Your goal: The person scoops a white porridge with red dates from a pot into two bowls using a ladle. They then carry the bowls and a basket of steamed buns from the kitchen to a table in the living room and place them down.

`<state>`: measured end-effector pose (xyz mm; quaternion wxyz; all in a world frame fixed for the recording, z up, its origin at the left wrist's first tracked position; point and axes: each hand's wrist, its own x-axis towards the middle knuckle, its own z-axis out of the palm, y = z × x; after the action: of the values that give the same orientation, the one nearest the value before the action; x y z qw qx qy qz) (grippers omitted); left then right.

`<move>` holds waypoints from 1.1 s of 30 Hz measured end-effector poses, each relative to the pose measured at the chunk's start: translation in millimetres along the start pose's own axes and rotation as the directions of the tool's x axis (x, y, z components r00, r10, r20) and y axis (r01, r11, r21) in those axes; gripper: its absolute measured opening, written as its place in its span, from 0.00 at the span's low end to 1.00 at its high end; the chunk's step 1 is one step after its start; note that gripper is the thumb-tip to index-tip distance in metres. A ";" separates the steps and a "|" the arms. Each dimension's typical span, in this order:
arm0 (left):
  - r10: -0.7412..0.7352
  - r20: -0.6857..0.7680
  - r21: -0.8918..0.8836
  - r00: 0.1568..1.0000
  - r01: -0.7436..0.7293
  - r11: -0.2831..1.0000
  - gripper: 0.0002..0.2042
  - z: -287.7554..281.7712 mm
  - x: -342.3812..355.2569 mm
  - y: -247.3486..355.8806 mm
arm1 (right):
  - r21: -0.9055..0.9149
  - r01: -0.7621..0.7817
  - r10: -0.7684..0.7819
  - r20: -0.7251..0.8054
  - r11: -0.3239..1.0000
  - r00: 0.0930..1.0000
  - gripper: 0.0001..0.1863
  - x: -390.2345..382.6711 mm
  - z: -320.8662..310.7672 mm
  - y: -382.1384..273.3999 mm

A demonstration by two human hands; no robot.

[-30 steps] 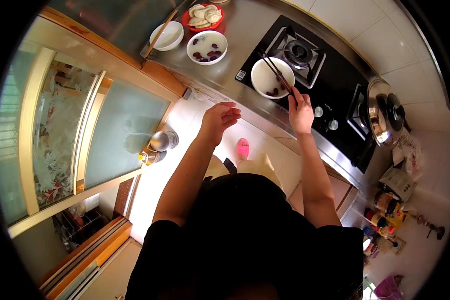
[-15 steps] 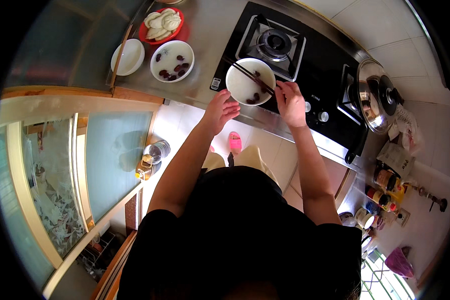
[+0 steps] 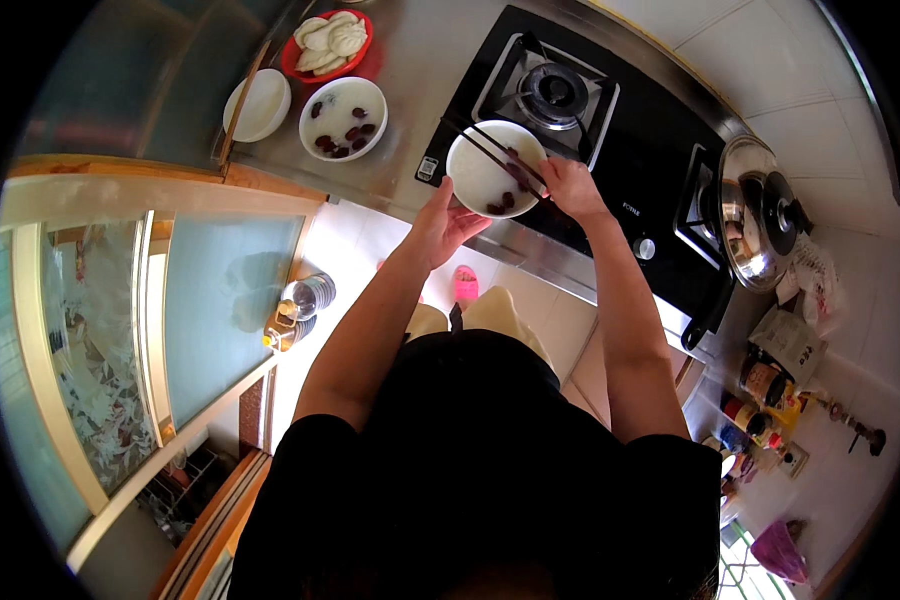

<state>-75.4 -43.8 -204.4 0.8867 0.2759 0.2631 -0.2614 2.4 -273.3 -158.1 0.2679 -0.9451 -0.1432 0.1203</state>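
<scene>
- White bowl [image 3: 450, 172] of dark fruit [image 3: 508, 201] and cloudy liquid [image 3: 473, 178], at the black stove's [image 3: 632, 150] front-left corner.
- Left hand [image 3: 444, 230]: thumb and fingers clasping the bowl.
- Right hand [image 3: 574, 190]: fingers clamped on chopsticks [image 3: 491, 151] crossing it.
- Tabletop [image 3: 405, 100], leftward: second bowl [image 3: 303, 122].

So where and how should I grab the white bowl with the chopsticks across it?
Probably take the white bowl by its outer wall, just below the rim, coming from the left with the left hand: it's round, shows no handle and holds pale liquid. The right hand holds the chopsticks at the bowl's right side.
</scene>
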 end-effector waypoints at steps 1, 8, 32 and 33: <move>0.012 0.020 -0.001 1.000 -0.012 1.000 0.31 0.8 -1.9 -0.3 | 0.019 0.008 -0.008 -0.008 1.000 1.000 0.15 -1.2 -0.4 0.1; 0.137 0.102 0.078 0.985 -0.146 0.986 0.29 16.0 -59.0 10.8 | 0.029 0.135 -0.135 -0.023 0.990 0.991 0.14 -14.7 -34.5 -47.6; 0.731 -0.577 -0.081 0.365 -0.916 0.393 0.28 -88.1 -424.0 -109.8 | 0.311 0.434 -0.528 0.607 0.845 0.594 0.21 -164.4 47.2 -378.0; 0.720 -0.614 -0.069 0.324 -0.930 0.361 0.28 -93.8 -443.2 -120.6 | 0.300 0.467 -0.540 0.635 0.832 0.552 0.22 -178.9 56.7 -396.2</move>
<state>-500.3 70.4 -42.6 0.8266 0.2337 0.3385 0.3841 -263.0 16.5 36.3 0.2617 -0.7322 -0.4915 0.3922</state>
